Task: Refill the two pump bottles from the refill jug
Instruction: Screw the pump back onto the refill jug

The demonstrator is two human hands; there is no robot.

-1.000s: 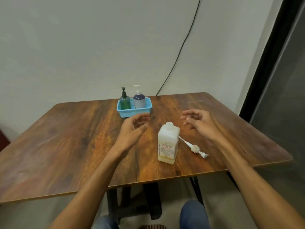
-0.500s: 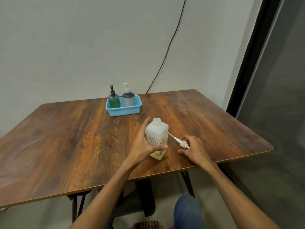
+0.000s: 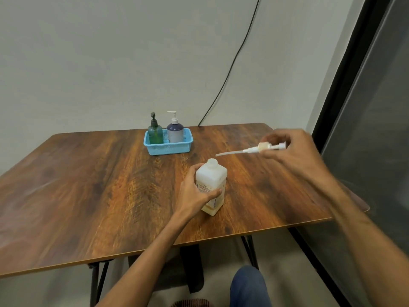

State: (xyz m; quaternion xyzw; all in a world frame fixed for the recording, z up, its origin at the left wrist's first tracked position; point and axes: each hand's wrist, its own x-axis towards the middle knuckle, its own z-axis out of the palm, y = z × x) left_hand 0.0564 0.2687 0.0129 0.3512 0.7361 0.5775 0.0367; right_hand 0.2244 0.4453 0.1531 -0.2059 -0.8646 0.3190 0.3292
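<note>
Our left hand (image 3: 194, 193) curls its fingers (image 3: 192, 172) round the uncapped refill jug (image 3: 212, 180), upright on the tabletop (image 3: 88, 185). Our right hand (image 3: 294, 156) pinches a loose pump (image 3: 254, 149) in the air just right of the jug's neck. Both pump bottles, green (image 3: 155, 134) and purple (image 3: 174, 131), stand in the blue basket (image 3: 168, 149) at the far edge.

Soft, even, rather dim indoor light casts only faint shadows on the wooden table (image 3: 88, 185). The right hand (image 3: 296, 158) is motion-blurred, and wide-angle distortion bends the table's edges.
</note>
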